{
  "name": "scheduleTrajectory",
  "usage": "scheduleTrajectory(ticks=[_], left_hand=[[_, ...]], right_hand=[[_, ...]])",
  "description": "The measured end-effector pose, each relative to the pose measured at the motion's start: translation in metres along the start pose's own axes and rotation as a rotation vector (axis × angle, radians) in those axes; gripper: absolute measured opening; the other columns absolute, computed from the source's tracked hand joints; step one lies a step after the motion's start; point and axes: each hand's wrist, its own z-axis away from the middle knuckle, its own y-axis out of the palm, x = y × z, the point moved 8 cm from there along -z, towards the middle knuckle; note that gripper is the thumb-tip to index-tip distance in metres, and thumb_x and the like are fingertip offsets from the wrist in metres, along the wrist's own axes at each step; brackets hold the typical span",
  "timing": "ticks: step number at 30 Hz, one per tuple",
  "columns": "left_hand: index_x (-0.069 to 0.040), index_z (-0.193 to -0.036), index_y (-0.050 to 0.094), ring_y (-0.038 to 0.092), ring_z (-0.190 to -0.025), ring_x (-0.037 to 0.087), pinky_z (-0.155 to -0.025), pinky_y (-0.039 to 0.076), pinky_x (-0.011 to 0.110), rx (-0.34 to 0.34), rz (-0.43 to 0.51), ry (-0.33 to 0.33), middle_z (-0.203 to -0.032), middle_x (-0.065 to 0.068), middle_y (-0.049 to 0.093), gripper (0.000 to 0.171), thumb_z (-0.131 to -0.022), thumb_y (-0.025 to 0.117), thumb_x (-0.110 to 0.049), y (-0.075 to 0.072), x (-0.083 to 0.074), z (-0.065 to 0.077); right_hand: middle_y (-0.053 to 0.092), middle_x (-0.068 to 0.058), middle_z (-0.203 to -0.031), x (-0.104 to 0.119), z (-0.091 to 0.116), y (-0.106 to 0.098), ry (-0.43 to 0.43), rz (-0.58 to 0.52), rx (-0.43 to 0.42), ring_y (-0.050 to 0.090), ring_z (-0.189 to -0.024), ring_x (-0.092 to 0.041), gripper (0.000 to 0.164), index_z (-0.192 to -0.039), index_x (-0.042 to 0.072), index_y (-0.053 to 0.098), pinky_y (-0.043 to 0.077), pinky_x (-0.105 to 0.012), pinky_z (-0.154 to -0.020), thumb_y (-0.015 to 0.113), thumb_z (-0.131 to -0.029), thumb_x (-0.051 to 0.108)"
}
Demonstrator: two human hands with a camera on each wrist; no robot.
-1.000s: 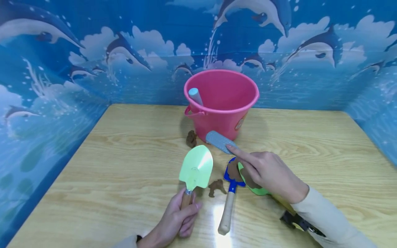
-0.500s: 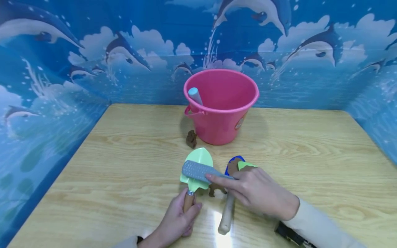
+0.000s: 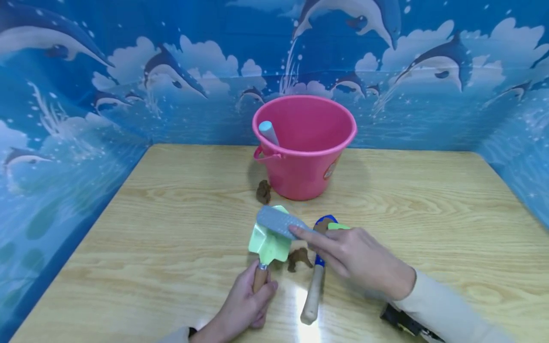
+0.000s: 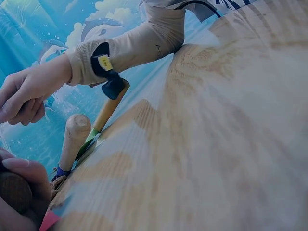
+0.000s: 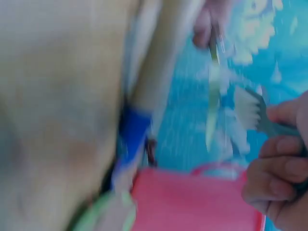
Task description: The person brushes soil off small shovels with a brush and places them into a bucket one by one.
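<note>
My left hand [image 3: 242, 300] grips the brown wooden handle of a light green trowel [image 3: 267, 247], its blade raised off the table. In my right hand [image 3: 362, 264] is a grey-blue brush [image 3: 276, 221], index finger laid along its back. The brush lies across the upper part of the trowel blade and hides some of it. White bristles [image 5: 246, 108] show in the right wrist view, pointing toward the blade; whether they touch it I cannot tell. Beneath the right hand lie a blue trowel [image 3: 313, 295] and a green trowel [image 3: 339, 226], partly hidden, with brown dirt on the blue one.
A pink bucket [image 3: 300, 176] stands at the back, a light blue handle [image 3: 268, 132] poking out of it. One brown clump [image 3: 263, 192] sits by its base, another [image 3: 299, 258] beside the blue trowel. Dolphin-printed sheeting [image 3: 193, 114] walls the wooden table [image 3: 171, 228].
The brush has moved left from in front of the bucket onto the light green trowel blade, then slightly forward along it. The left hand has stayed nearly still.
</note>
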Motion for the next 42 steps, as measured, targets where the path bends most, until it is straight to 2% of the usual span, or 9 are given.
scheduleTrajectory(ticks=[6, 10, 13, 18, 24, 29, 35, 39, 42], left_hand=[[0.007, -0.126, 0.042, 0.037, -0.036, 0.001, -0.03, 0.031, 0.016, -0.019, -0.139, 0.058, -0.06, -0.003, 0.043, 0.033, -0.096, 0.049, -0.003, -0.001, -0.004, 0.002], [0.007, -0.108, 0.047, 0.039, -0.036, -0.001, -0.028, 0.032, 0.016, -0.02, -0.202, 0.124, -0.059, -0.004, 0.043, 0.015, -0.094, 0.05, 0.0, 0.001, -0.008, 0.003], [0.006, -0.096, 0.042, 0.038, -0.036, -0.001, -0.028, 0.031, 0.016, -0.009, -0.14, 0.109, -0.057, -0.005, 0.04, 0.01, -0.095, 0.05, -0.001, 0.002, -0.007, 0.003], [0.001, -0.095, 0.037, 0.032, -0.037, 0.001, -0.031, 0.025, 0.018, 0.007, 0.042, -0.008, -0.055, -0.006, 0.038, 0.013, -0.096, 0.049, -0.005, 0.001, 0.002, 0.001], [-0.005, -0.092, 0.036, 0.028, -0.039, 0.002, -0.033, 0.022, 0.017, 0.019, 0.146, -0.066, -0.055, -0.007, 0.034, 0.014, -0.094, 0.05, -0.008, 0.0, 0.003, 0.0], [-0.007, -0.094, 0.035, 0.029, -0.041, 0.0, -0.033, 0.021, 0.016, 0.077, 0.257, -0.029, -0.055, -0.01, 0.032, 0.013, -0.093, 0.047, -0.004, 0.003, -0.001, -0.001], [-0.01, -0.091, 0.036, 0.032, -0.04, -0.002, -0.028, 0.02, 0.02, 0.202, 0.292, 0.064, -0.056, -0.012, 0.035, 0.012, -0.094, 0.043, 0.0, 0.01, -0.005, 0.002], [-0.01, -0.089, 0.036, 0.032, -0.039, -0.001, -0.027, 0.021, 0.021, 0.202, 0.241, 0.07, -0.055, -0.012, 0.036, 0.013, -0.094, 0.044, -0.001, 0.011, -0.005, 0.003], [-0.009, -0.089, 0.035, 0.032, -0.04, 0.0, -0.028, 0.023, 0.02, 0.169, 0.21, 0.052, -0.055, -0.01, 0.035, 0.013, -0.095, 0.044, -0.002, 0.009, -0.005, 0.002]], right_hand=[[0.038, 0.013, -0.059, 0.026, 0.001, 0.015, -0.156, 0.092, -0.039, 0.017, -0.048, 0.004, 0.039, -0.138, 0.023, 0.054, 0.013, -0.009, -0.041, 0.035, -0.106, 0.033], [0.04, 0.012, -0.06, 0.015, -0.002, 0.006, -0.101, 0.113, -0.047, 0.021, -0.049, 0.002, 0.04, -0.139, 0.025, 0.053, 0.02, -0.011, -0.041, 0.032, -0.106, 0.034], [0.041, 0.012, -0.06, -0.005, -0.002, 0.001, -0.014, 0.11, -0.014, 0.024, -0.047, 0.003, 0.04, -0.142, 0.025, 0.049, 0.024, -0.01, -0.04, 0.047, -0.103, 0.027], [0.033, 0.012, -0.057, -0.024, 0.001, -0.003, 0.06, 0.174, 0.017, 0.02, -0.044, 0.005, 0.055, -0.145, 0.019, 0.045, 0.021, -0.008, -0.04, 0.057, -0.092, 0.008], [0.043, 0.012, -0.063, 0.002, 0.0, 0.001, -0.067, 0.048, -0.002, 0.025, -0.048, 0.004, 0.044, -0.146, 0.018, 0.043, 0.028, -0.01, -0.044, 0.047, -0.102, 0.022], [0.039, 0.012, -0.062, 0.015, 0.001, 0.007, -0.145, 0.124, -0.016, 0.019, -0.05, 0.001, 0.042, -0.145, 0.016, 0.043, 0.023, -0.014, -0.045, 0.029, -0.106, 0.027], [0.035, 0.015, -0.06, -0.02, 0.006, 0.009, 0.072, 0.062, 0.114, 0.024, -0.045, 0.005, 0.058, -0.151, 0.023, 0.033, 0.028, -0.011, -0.04, 0.049, -0.097, 0.009], [0.032, 0.015, -0.06, -0.04, 0.008, 0.005, 0.182, 0.049, 0.121, 0.026, -0.046, 0.004, 0.067, -0.151, 0.021, 0.032, 0.031, -0.013, -0.041, 0.052, -0.091, -0.002], [0.037, 0.013, -0.062, -0.043, 0.008, 0.002, 0.188, 0.044, 0.097, 0.028, -0.049, 0.003, 0.067, -0.151, 0.018, 0.033, 0.034, -0.013, -0.043, 0.05, -0.09, -0.004]])
